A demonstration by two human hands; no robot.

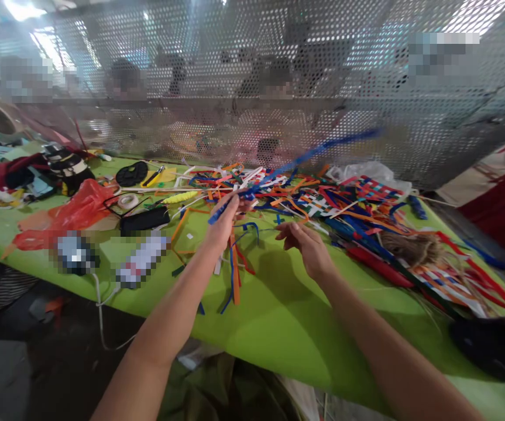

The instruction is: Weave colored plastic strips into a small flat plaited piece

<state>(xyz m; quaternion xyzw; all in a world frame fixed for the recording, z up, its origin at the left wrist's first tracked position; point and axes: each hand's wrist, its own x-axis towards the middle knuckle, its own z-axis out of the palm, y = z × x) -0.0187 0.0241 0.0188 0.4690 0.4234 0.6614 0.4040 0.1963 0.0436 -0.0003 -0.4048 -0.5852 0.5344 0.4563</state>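
My left hand (pixel 230 215) is closed on a bundle of blue strips (pixel 254 190) above the table's middle. The long ends of the strips reach up and to the right, blurred. My right hand (pixel 300 241) hovers a little to the right, its fingers bent and close together; whether something thin is between them is too small to tell. Orange, blue and red strips (pixel 235 275) lie on the green tabletop (pixel 274 316) below my left hand. Behind both hands spreads a heap of coloured strips (pixel 313 202) with woven pieces in it.
A perforated metal screen (pixel 217 117) stands behind the table, with people beyond it. On the left are a red plastic bag (pixel 79 210), a black case (pixel 144 221) and a power strip (pixel 142 262) with a cable. Twine (pixel 414 248) lies at the right.
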